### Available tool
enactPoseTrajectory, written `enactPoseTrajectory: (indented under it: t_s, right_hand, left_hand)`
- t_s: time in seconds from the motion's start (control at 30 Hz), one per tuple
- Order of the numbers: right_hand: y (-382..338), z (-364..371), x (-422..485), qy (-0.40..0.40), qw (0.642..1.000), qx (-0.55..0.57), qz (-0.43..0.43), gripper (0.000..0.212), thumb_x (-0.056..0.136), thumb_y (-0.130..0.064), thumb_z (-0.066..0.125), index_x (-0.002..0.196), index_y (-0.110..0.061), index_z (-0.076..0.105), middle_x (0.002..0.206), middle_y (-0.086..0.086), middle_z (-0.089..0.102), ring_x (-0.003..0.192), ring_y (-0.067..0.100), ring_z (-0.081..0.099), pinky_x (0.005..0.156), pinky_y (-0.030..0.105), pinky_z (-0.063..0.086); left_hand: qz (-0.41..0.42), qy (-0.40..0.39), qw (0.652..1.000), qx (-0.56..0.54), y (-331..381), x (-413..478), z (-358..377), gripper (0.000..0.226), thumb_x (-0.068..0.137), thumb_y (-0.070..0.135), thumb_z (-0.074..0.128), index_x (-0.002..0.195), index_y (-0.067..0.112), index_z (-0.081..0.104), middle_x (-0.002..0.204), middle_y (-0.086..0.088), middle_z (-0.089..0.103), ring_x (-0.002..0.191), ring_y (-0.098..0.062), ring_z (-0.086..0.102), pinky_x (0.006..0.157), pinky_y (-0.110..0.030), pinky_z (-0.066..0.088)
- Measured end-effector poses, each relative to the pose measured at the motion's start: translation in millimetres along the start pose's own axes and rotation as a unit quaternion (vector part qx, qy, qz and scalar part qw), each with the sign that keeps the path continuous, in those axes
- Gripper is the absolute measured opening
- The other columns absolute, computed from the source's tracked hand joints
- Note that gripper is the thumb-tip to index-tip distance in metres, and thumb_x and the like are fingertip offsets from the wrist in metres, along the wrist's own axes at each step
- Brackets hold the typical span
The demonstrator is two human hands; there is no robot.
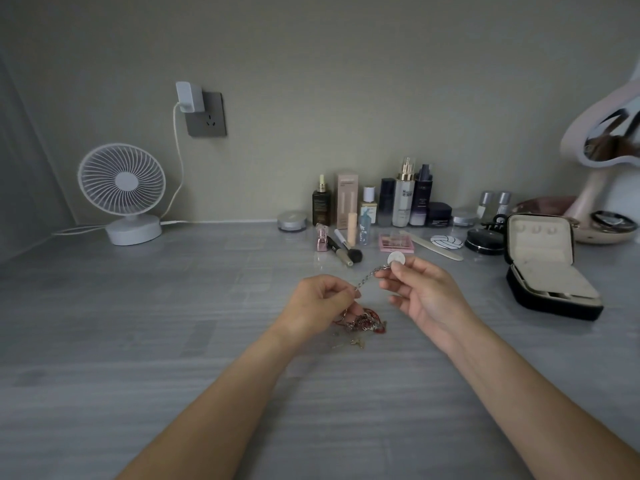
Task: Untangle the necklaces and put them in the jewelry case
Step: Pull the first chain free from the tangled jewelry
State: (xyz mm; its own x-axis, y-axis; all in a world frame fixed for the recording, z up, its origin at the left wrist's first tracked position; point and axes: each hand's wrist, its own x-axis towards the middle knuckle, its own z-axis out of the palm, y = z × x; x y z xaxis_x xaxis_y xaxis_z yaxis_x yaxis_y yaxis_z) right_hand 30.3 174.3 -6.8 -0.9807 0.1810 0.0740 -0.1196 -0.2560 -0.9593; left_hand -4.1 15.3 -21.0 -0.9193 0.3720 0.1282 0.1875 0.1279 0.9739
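Head view: just below centre frame, the tangled necklaces [363, 322], silver links and red cord, lie knotted on the table [173, 341] under the left hand [322, 299], which pinches a silver chain [370, 273]. The right hand [426, 296] pinches the same chain by its round pendant [396, 258]. Light, limp and snag-prone, I judge; grip close to the knot. The open jewelry case [554, 306] stands at mid right, well apart.
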Motion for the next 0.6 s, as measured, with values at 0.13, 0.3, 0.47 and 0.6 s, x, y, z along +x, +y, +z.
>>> enactPoseTrajectory:
  t_s: [0.13,0.3,0.47,0.6]
  right_hand:
    - [-2.2,1.9,-2.0,0.000,1.000,0.012,0.004,0.013,0.090,-0.006,0.052,0.081,-0.013,0.059,0.074,0.003,0.067,0.064,0.010,0.061,0.058,0.023,0.045]
    - [-3.3,4.5,-3.4,-0.008,1.000,0.029,-0.006,0.016,0.090,-0.003,0.049,0.079,-0.011,0.058,0.070,0.002,0.059,0.064,0.012,0.052,0.060,0.024,0.040]
    - [-5.4,2.0,-2.4,-0.005,0.996,0.086,-0.004,0.020,0.090,-0.005,0.048,0.074,-0.015,0.055,0.061,-0.001,0.064,0.062,0.012,0.052,0.061,0.025,0.041]
    - [-2.9,0.7,-1.1,-0.029,0.998,0.056,-0.017,0.016,0.090,-0.007,0.048,0.080,-0.016,0.056,0.070,0.002,0.071,0.061,0.010,0.059,0.056,0.022,0.046]
  left_hand:
    - [-0.009,0.021,1.000,-0.003,1.4,-0.4,-2.1,0.015,0.088,0.007,0.057,0.076,0.012,0.063,0.062,0.002,0.069,0.049,-0.005,0.059,0.062,-0.020,0.050]
    - [-0.012,0.025,0.999,-0.022,2.6,-2.3,-4.2,0.014,0.087,0.002,0.056,0.076,0.007,0.064,0.062,0.003,0.070,0.055,-0.009,0.062,0.072,-0.029,0.052]
    - [-0.017,0.018,1.000,-0.016,1.3,-3.2,-3.0,0.017,0.087,0.001,0.053,0.074,0.010,0.061,0.060,0.005,0.069,0.056,-0.004,0.063,0.061,-0.017,0.052]
    - [-0.030,0.015,0.998,-0.053,-0.1,-1.1,2.8,0.019,0.092,0.010,0.044,0.075,0.014,0.050,0.075,0.002,0.073,0.076,-0.012,0.068,0.075,-0.027,0.049]
